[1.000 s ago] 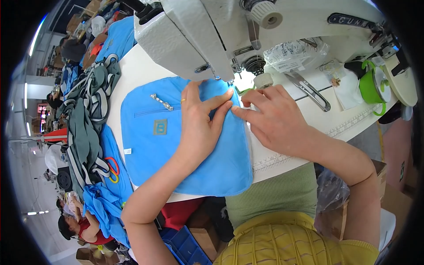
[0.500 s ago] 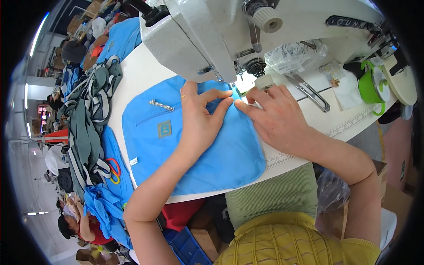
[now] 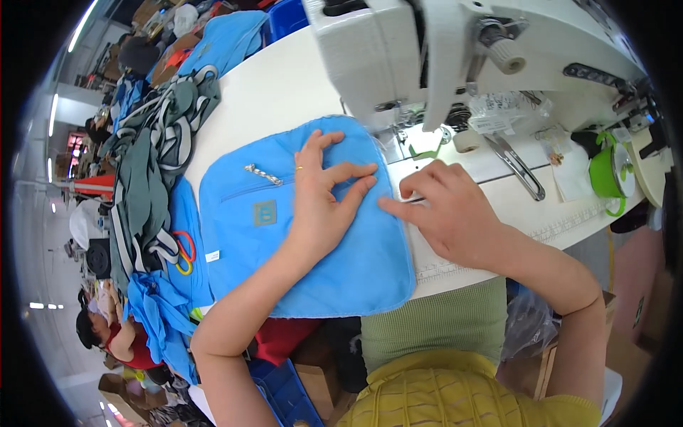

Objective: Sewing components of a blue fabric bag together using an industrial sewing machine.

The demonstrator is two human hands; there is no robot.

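A blue fabric panel (image 3: 334, 270) with rounded corners lies flat on the white sewing table. It carries a zip with a braided cord pull (image 3: 263, 174) and a square grey patch (image 3: 265, 213). My left hand (image 3: 318, 196) rests on the panel's upper right, fingers spread, thumb and index tips close together and pressing the cloth. My right hand (image 3: 455, 213) is at the panel's right edge: its thumb tip touches the cloth, a gap separates thumb and index, and the other fingers curl. The sewing machine (image 3: 370, 64) stands beyond, its lit needle area (image 3: 420, 139) just off the panel's edge.
Steel thread snips (image 3: 518, 167), a spool (image 3: 467, 141) and a green cup (image 3: 608, 171) are at the right. A ruler strip (image 3: 441, 269) runs along the front edge. Grey-green straps (image 3: 139, 206) and red-yellow scissors (image 3: 185, 252) lie left. Another person (image 3: 117, 331) sits farther left.
The blue panel has come away from under the needle, its right edge now left of it. My right hand's thumb and index have parted. The view has shifted somewhat.
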